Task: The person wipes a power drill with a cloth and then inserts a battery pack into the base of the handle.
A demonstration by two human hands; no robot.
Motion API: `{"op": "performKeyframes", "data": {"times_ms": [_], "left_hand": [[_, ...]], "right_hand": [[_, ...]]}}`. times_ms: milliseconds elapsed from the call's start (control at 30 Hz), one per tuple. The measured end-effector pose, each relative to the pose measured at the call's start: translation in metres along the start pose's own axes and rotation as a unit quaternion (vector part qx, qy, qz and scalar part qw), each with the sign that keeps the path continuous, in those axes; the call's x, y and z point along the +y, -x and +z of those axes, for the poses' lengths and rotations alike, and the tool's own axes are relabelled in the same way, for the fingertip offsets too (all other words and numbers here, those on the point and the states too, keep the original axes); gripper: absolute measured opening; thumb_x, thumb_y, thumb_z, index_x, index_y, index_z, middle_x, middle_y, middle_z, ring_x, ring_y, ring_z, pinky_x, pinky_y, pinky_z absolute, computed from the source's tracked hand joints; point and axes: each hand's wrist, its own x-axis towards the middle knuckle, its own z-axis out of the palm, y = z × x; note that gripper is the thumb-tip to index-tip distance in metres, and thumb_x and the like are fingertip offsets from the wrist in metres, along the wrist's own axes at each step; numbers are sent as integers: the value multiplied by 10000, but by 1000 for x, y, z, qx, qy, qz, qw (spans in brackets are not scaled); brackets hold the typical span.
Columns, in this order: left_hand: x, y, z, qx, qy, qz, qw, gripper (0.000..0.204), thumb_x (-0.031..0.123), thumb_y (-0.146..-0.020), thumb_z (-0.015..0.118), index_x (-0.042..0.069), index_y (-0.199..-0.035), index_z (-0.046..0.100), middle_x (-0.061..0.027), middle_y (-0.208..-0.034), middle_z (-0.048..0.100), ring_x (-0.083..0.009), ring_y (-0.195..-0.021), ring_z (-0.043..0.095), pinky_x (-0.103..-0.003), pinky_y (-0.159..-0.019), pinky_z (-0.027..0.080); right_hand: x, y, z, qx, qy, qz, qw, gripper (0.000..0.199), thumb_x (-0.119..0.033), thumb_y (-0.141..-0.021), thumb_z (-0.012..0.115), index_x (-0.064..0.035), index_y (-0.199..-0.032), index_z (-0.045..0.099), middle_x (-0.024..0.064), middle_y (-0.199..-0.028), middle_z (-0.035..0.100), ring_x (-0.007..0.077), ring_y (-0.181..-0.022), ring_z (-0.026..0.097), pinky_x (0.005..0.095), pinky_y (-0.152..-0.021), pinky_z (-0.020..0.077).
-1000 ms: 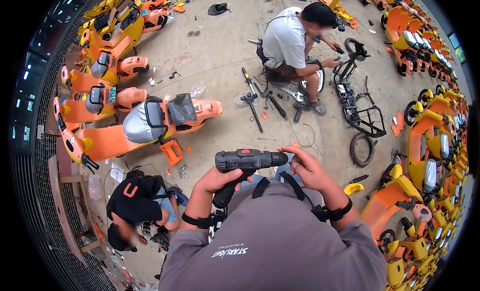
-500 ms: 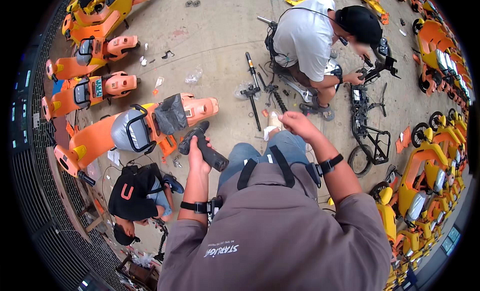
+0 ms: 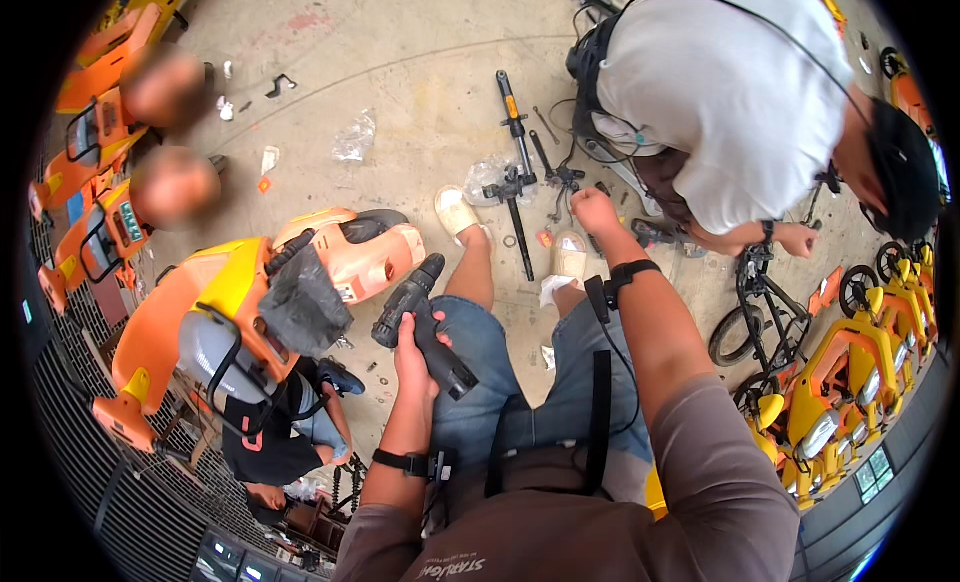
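Observation:
A black cordless drill (image 3: pixel 445 367) is in my left hand (image 3: pixel 412 357), with the fingers wrapped round its grip and the chuck pointing away from me. My right hand (image 3: pixel 597 212) is stretched forward, its fingers curled into a fist. Whatever may be inside that fist is hidden. Below it and just to its left, a black scooter front fork (image 3: pixel 513 187) lies on the floor, partly on a clear plastic bag (image 3: pixel 485 177). Nearest to the drill is the orange end of a scooter (image 3: pixel 375 267) with a dark grey plastic sheet (image 3: pixel 305 304) over it.
A co-worker in a white shirt (image 3: pixel 730 102) bends close on my right, beside a black scooter frame (image 3: pixel 765 312). Another person in black (image 3: pixel 265 447) crouches at the lower left behind the scooter. Rows of yellow and orange scooters (image 3: pixel 850 382) line the right side.
My view has shifted forward, with the co-worker in white now looming larger. The drill has turned so its chuck points up and away. My right hand remains closed, reaching forward.

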Motion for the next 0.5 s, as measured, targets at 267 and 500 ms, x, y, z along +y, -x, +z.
{"op": "performKeyframes", "data": {"times_ms": [267,500], "left_hand": [[43,-82,-21,-25,-77,22,996,519,499,-1028,391,14,-1165,515,-145,-999,615,-166,-613,573,-325,-561,516],[44,-94,-28,-22,-126,74,989,604,528,-1021,367,-26,-1258,405,-237,-1059,573,-208,-574,593,-364,-542,572]], "right_hand": [[145,-199,134,72,190,85,976,419,-324,-900,641,-79,-1237,600,206,-1280,583,398,-1126,596,485,-940,499],[149,-218,176,125,313,110,935,400,-242,-855,732,-94,-1148,503,201,-1231,540,419,-1068,609,494,-841,528]]}}
